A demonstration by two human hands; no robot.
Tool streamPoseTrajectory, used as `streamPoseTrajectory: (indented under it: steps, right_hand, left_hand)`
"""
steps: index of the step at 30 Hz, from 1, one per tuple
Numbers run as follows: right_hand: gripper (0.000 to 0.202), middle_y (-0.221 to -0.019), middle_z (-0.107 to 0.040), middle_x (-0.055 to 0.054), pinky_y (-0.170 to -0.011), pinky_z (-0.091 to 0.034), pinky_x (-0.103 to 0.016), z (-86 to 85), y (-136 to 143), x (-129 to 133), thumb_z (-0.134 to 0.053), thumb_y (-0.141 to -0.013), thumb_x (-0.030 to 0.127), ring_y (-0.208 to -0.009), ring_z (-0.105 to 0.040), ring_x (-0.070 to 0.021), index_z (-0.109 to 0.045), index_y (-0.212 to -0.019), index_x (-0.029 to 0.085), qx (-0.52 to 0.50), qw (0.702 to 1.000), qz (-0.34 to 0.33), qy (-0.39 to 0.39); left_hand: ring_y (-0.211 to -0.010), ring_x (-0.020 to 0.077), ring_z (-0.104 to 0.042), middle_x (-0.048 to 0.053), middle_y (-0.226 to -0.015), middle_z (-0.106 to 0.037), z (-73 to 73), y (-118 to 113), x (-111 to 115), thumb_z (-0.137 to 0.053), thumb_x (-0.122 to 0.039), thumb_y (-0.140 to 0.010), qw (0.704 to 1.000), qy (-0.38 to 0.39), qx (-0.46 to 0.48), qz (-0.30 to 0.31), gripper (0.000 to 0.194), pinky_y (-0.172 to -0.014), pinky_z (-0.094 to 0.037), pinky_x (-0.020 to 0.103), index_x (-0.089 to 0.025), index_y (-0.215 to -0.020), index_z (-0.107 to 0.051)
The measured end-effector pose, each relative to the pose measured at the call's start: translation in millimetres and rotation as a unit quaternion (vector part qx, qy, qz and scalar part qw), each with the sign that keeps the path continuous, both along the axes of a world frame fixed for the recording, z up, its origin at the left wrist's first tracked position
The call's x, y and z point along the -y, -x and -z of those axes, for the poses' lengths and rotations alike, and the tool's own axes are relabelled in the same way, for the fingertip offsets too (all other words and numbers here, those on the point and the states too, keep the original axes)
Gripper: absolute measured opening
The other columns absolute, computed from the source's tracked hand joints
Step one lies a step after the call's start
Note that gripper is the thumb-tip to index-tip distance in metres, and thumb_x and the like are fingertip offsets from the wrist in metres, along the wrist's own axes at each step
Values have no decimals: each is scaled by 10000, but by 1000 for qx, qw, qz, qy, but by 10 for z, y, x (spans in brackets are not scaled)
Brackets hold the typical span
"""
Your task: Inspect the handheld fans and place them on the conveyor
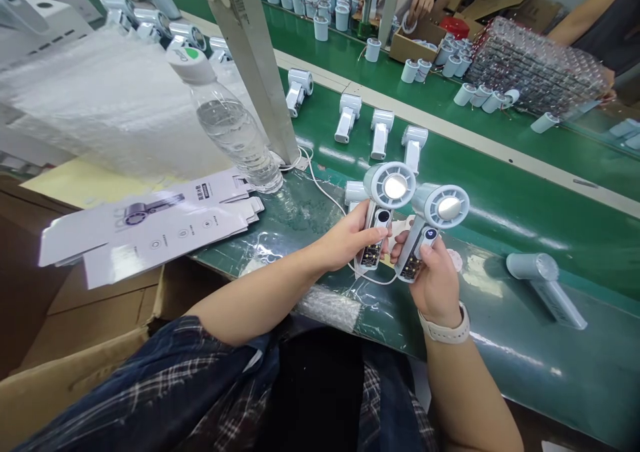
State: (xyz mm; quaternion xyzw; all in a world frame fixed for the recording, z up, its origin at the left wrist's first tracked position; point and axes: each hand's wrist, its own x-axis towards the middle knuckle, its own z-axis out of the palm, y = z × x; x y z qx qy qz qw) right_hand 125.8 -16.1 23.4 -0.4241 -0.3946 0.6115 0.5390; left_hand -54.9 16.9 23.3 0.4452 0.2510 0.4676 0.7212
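My left hand (354, 237) is closed around the handle of a pale blue handheld fan (389, 184). Beside it my right hand (436, 280) grips a second handheld fan (447, 207) of the same kind. Both fans stand upright with their round heads side by side, and the lower part of each handle shows bare circuitry. On the right fan's small round display a mark is lit; the left fan's display looks dark. A thin white cable (376, 281) curves below the two fans. Behind the left fan, another pale blue fan head (355, 192) is partly hidden.
A loose fan (546, 285) lies to the right on the bench. Several fans (383, 132) rest on the green belt ahead. At left stand a water bottle (233, 129), a metal post (255, 59) and flat printed boxes (150, 229). Across the belt, other people's hands (423, 2) are near a carton.
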Motion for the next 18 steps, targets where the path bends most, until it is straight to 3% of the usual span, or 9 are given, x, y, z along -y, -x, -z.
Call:
streamPoseTrajectory:
  steps: [5,9,12,15,18]
  right_hand:
    - [192,-905,-723,-32,-641,-564,-353,-29,9,-17,-706,-875,357,-703,-649,-184,-675,-1027,244,13,1000,8,17]
    - [160,-891,-720,-23,-658,-572,-368,-53,15,-17,-703,-881,348,-719,-668,-193,-678,-1006,251,16,1000,0,7]
    - [141,-835,-703,-17,-690,-580,-397,-62,22,-18,-666,-912,363,-732,-679,-212,-662,-999,253,18,1000,-22,-2]
    - [159,-856,-703,-15,-647,-561,-365,-49,25,-25,-654,-919,361,-689,-651,-186,-644,-1031,249,10,1000,-19,-16]
    - [227,-921,-705,-18,-583,-536,-329,-18,28,-23,-651,-924,394,-640,-620,-156,-623,-1097,250,-7,1000,-12,-19]
  left_hand:
    - [-688,156,-628,9,-867,-638,72,-16,-23,-770,-322,-852,998,14,-9,-54,362,-635,-499,319,-198,-1054,-496]
    - [-692,163,-626,11,-851,-638,27,-4,-9,-767,-300,-847,996,20,-54,-61,326,-657,-511,335,-194,-1022,-514]
    - [-820,202,-673,64,-969,-687,-5,8,4,-800,-309,-848,994,14,-88,-66,351,-747,-536,356,-184,-1055,-546]
    - [-972,243,-689,116,-1106,-703,23,22,-6,-841,-492,-837,994,-1,-75,-77,510,-811,-538,359,-182,-1131,-563]
    - [-971,266,-691,118,-1009,-708,58,23,-26,-721,-744,-843,999,14,-14,-27,655,-789,-548,377,-178,-1153,-607]
